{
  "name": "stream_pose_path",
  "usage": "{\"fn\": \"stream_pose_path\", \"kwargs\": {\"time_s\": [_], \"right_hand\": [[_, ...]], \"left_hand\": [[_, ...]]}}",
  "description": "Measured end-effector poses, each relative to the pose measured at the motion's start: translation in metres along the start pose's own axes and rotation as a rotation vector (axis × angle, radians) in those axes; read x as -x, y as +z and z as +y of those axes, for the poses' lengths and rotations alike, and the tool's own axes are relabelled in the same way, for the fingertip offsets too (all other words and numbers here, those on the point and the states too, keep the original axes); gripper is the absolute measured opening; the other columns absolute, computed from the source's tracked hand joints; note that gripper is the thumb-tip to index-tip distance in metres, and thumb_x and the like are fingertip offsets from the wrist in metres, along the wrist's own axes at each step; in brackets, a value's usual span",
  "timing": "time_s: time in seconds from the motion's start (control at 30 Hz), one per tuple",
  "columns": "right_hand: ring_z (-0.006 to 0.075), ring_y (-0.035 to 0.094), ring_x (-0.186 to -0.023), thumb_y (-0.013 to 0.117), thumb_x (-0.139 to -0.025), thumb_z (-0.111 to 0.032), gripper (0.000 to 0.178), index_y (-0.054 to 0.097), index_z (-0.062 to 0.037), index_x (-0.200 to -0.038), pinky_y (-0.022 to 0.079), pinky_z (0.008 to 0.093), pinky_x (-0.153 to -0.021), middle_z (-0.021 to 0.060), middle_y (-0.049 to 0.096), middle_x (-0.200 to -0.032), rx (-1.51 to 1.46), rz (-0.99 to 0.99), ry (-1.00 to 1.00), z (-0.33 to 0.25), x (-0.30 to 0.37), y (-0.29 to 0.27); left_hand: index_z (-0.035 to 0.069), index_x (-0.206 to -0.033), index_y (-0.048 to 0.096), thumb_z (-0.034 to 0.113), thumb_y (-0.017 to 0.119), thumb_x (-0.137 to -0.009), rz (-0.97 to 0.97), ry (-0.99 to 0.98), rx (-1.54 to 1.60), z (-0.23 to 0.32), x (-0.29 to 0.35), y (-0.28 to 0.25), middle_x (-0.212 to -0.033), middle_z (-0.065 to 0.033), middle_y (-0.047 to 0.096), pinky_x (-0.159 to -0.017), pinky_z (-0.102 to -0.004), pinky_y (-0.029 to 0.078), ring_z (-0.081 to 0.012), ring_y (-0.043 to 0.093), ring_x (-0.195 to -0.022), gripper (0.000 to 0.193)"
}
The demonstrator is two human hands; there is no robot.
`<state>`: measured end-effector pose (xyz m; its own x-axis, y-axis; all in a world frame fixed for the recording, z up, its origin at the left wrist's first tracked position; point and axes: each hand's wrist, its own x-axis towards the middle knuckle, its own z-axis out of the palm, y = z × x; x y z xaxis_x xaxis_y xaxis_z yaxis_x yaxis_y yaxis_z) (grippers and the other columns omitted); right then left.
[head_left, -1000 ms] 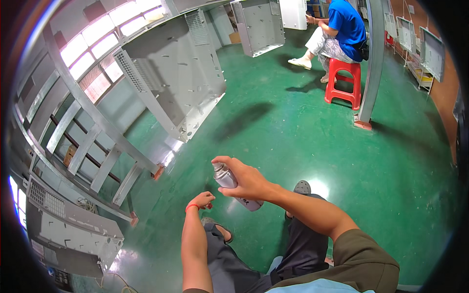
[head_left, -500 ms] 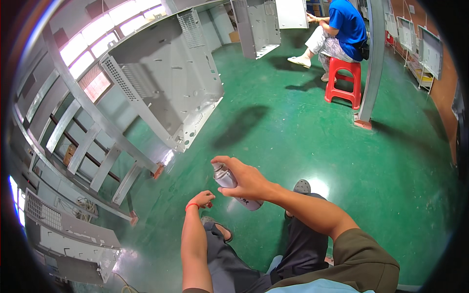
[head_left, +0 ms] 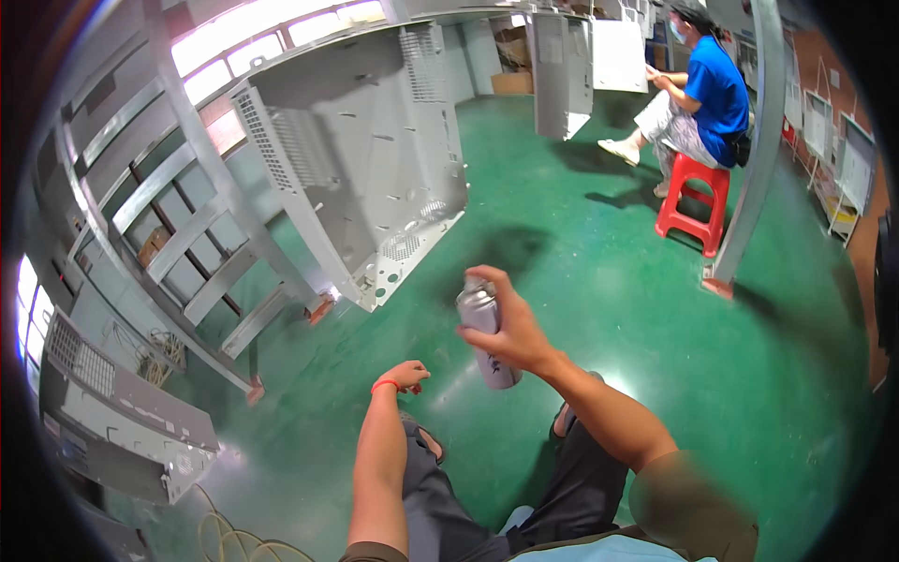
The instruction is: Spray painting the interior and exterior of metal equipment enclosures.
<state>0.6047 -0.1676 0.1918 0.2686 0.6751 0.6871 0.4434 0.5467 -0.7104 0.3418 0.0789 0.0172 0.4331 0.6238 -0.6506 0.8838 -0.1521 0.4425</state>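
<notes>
My right hand (head_left: 513, 328) is wrapped round a silver-and-lilac spray can (head_left: 480, 314), its forefinger on the nozzle. The can stands nearly upright in the hand, leaning slightly, above the green floor. Lower and to the left, my left hand (head_left: 405, 376), with a red band at its wrist, hangs in the air over my left foot. Its fingers are loosely curled and nothing shows in them. Ahead of both hands hangs a large grey sheet-metal housing (head_left: 361, 159) with vent holes and slots; neither hand touches it.
A steel frame with slats (head_left: 211, 140) stands at the left, and another grey metal housing (head_left: 131, 417) is at the lower left beside a looped hose (head_left: 225, 534). A co-worker in blue (head_left: 716, 103) sits on a red stool (head_left: 693, 201) near a metal post (head_left: 754, 159).
My right hand has carried the spray can up and to the right and turned it more upright. My left hand stays low, fingers still curled. The view has shifted, moving the surroundings rightward.
</notes>
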Motion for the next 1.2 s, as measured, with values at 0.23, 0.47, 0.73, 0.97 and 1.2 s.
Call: {"fn": "stream_pose_path", "kwargs": {"time_s": [0.23, 0.47, 0.73, 0.97, 1.2], "right_hand": [[0.033, 0.06, -0.122, 0.089, -0.079, -0.013, 0.082, 0.044, -0.0081, -0.148, 0.054, 0.0437, -0.101, 0.0167, 0.055, -0.136, -0.412, 0.524, 0.002, -0.007, -0.036, -0.002], [0.022, 0.066, -0.101, 0.082, -0.084, -0.004, 0.083, 0.037, -0.012, -0.154, 0.057, 0.0382, -0.088, 0.011, 0.06, -0.122, -0.321, 0.036, 0.049, -0.005, -0.037, 0.014], [0.0365, 0.071, -0.097, 0.084, -0.083, -0.014, 0.07, 0.052, -0.0147, -0.145, 0.06, 0.0447, -0.082, 0.0173, 0.063, -0.12, 0.251, 0.47, -0.523, -0.076, -0.22, -0.017], [0.0375, 0.071, -0.091, 0.08, -0.084, -0.025, 0.062, 0.056, -0.0196, -0.141, 0.059, 0.0485, -0.07, 0.0141, 0.061, -0.116, 0.461, 0.472, -0.67, -0.081, -0.292, -0.024], [0.0369, 0.072, -0.093, 0.083, -0.082, -0.021, 0.066, 0.055, -0.0145, -0.141, 0.059, 0.0479, -0.076, 0.0123, 0.063, -0.118, 0.336, 0.639, -0.58, -0.073, -0.288, -0.031]], "left_hand": [[0.014, -0.125, 0.062, 0.042, 0.062, -0.102, 0.061, -0.024, 0.025, 0.01, 0.009, -0.005, -0.097, -0.0061, 0.077, -0.072, -0.0337, 0.05, -0.0171, 0.073, -0.087, 0.036], [0.014, -0.124, 0.063, 0.041, 0.063, -0.101, 0.087, 0.034, 0.064, 0.022, 0.012, -0.004, -0.097, -0.0054, 0.078, -0.062, -0.032, 0.046, -0.0154, 0.075, -0.084, 0.036], [0.015, -0.128, 0.062, 0.04, 0.061, -0.101, 0.078, 0.002, 0.015, 0.051, 0.003, -0.017, -0.101, -0.0058, 0.078, -0.061, -0.0314, 0.045, -0.0156, 0.074, -0.085, 0.037], [0.017, -0.124, 0.064, 0.042, 0.062, -0.1, 0.136, 0.064, 0.062, 0.082, 0.003, -0.023, -0.097, -0.0051, 0.077, -0.064, -0.0298, 0.045, -0.0142, 0.073, -0.085, 0.035], [0.011, -0.122, 0.064, 0.05, 0.065, -0.101, 0.307, 0.21, 0.131, 0.098, 0.006, -0.038, -0.091, -0.005, 0.074, -0.067, -0.0315, 0.05, -0.0137, 0.071, -0.08, 0.044]]}}
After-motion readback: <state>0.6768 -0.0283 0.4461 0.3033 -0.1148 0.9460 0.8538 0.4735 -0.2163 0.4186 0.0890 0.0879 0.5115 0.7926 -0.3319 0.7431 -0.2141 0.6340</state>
